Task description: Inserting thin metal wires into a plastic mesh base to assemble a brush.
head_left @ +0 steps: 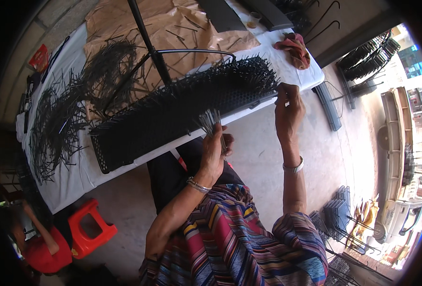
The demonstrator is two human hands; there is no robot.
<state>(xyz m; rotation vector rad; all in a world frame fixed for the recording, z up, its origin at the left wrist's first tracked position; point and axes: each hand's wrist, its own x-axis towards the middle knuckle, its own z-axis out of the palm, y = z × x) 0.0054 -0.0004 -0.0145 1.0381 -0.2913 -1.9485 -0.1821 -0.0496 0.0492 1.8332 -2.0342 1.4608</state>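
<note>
Left hand (216, 148): fingers curled closed round a bundle of thin strands (210, 119), ends fanned upward, just before the panel's near edge.

Right hand (289, 112): thumb and fingers drawn in at the panel's right end; whether the tips meet or grip a strand, cannot tell.

Perforated panel (125, 148): black, laid along the desk's near edge; dense dark bristles at its right end and far side. Step in hand, by judgement: setting strands into the holes. Next move calls for a fine pinch and a sure aim at one hole.

Desk (73, 191): white-covered; brown paper (213, 42) beyond the panel.

Loose dark strands (58, 131): tangled heap, left, in no container.

Cup (253, 21): small, clear, far side; contents too small to tell.
</note>
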